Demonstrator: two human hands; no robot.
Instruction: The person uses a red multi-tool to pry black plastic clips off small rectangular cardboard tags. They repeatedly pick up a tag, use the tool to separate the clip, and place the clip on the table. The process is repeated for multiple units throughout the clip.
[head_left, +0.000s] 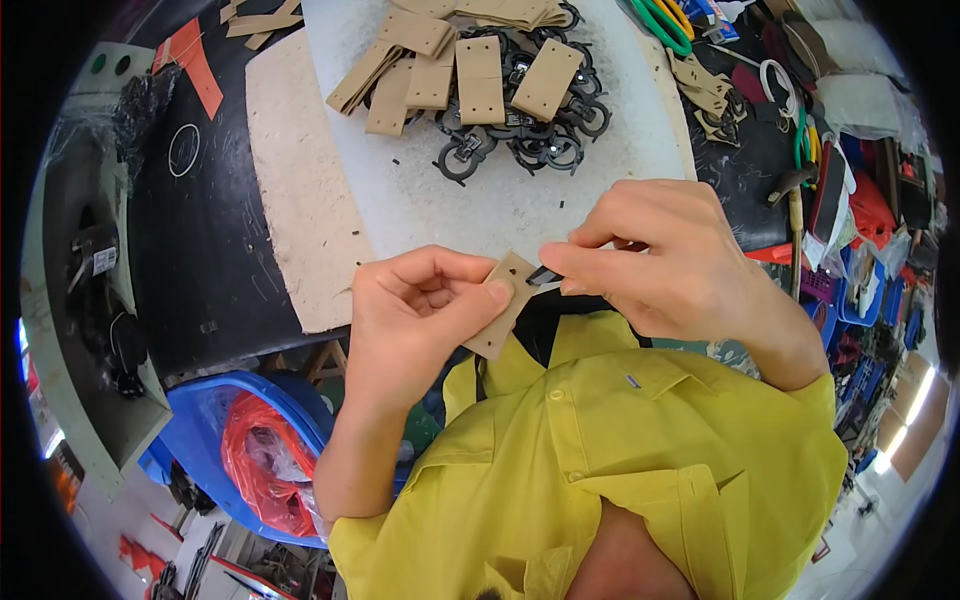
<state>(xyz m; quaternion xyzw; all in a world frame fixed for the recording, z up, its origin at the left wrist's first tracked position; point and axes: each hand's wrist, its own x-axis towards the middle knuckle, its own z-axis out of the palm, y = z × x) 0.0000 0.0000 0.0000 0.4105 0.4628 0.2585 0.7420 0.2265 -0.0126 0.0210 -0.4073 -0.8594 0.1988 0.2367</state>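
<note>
Between thumb and fingers, my left hand (415,310) grips a folded tan strap piece (494,334) with small punched holes, held tilted above the near edge of the work surface. My right hand (675,262) is pinched on a small dark pointed thing (540,275), whose tip meets the strap piece near its upper end. My right fingers hide the rest of it, so its exact kind cannot be made out. Farther off, several similar tan strap pieces (481,82) lie on a heap of black ring-shaped plastic parts (465,152).
A whitish board (400,190) lies over a brown sheet (290,190) on the black tabletop (200,260). A hammer (795,190) and coloured cables (660,22) are at the right. Below the table's left side stands a blue tub (205,425) holding red plastic bags (255,465).
</note>
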